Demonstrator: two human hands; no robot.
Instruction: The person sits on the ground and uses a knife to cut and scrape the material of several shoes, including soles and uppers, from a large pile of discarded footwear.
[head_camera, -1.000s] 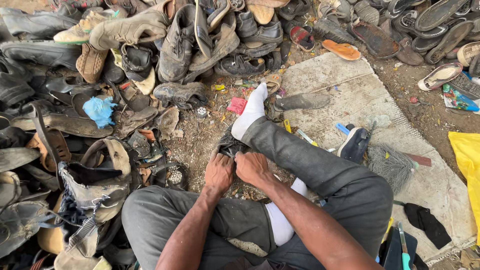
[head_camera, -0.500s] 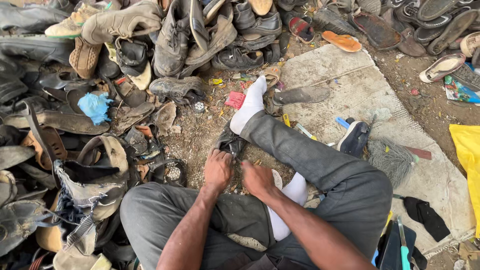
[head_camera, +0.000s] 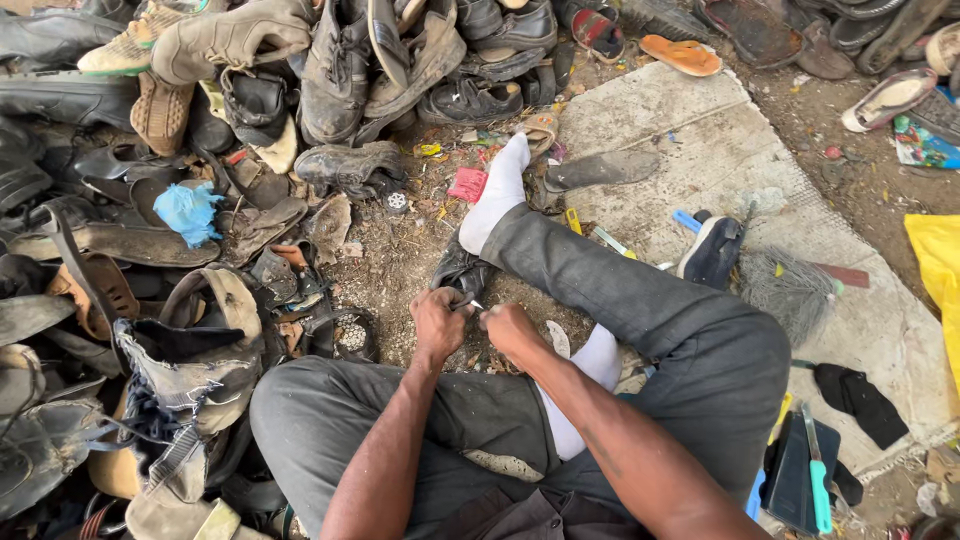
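I sit on the ground with my legs crossed, in dark grey trousers and white socks. My left hand (head_camera: 438, 325) and my right hand (head_camera: 507, 327) are close together above a dark shoe (head_camera: 457, 270) that lies under my outstretched leg. Both hands are closed around the shoe's near edge, and a small pale, thin object shows between the fingers. What that object is I cannot tell. My white-socked foot (head_camera: 497, 195) points away from me.
A big heap of worn shoes and sandals (head_camera: 200, 150) fills the left and the far side. A pale slab (head_camera: 700, 140) lies at right with a dark sole (head_camera: 600, 170), a brush (head_camera: 790, 290) and a slipper (head_camera: 712, 250). A green-handled knife (head_camera: 815, 480) lies at lower right.
The view has shifted slightly. My hands stay together at the dark shoe, having moved only a little.
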